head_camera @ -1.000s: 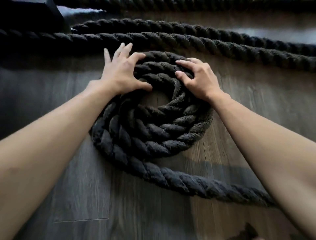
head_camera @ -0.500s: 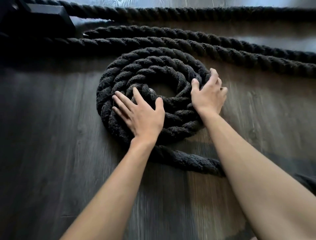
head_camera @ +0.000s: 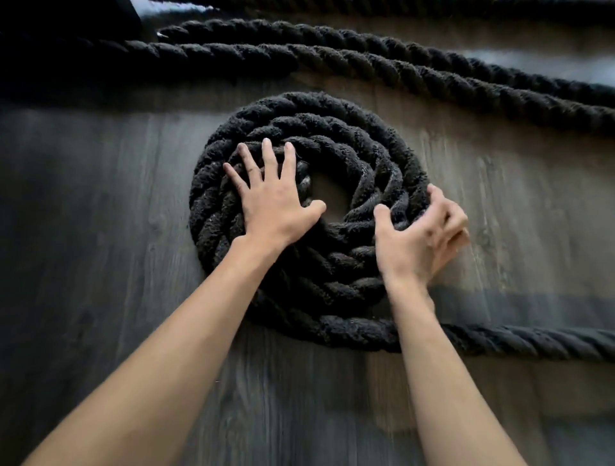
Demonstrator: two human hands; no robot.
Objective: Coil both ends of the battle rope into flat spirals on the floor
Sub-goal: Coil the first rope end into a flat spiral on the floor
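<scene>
Our flat left hand rests on the coil (about three rounds); our right hand curls round its outer edge. More rope trails past our right wrist, so we think more winding is left.

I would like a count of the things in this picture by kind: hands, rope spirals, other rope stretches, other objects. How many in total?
Hands: 2, the left hand and the right hand
Spirals: 1, the rope spiral
Straight rope stretches behind it: 3
Rope tail leaving it: 1
Others: 1, the dark block
Total: 8
</scene>
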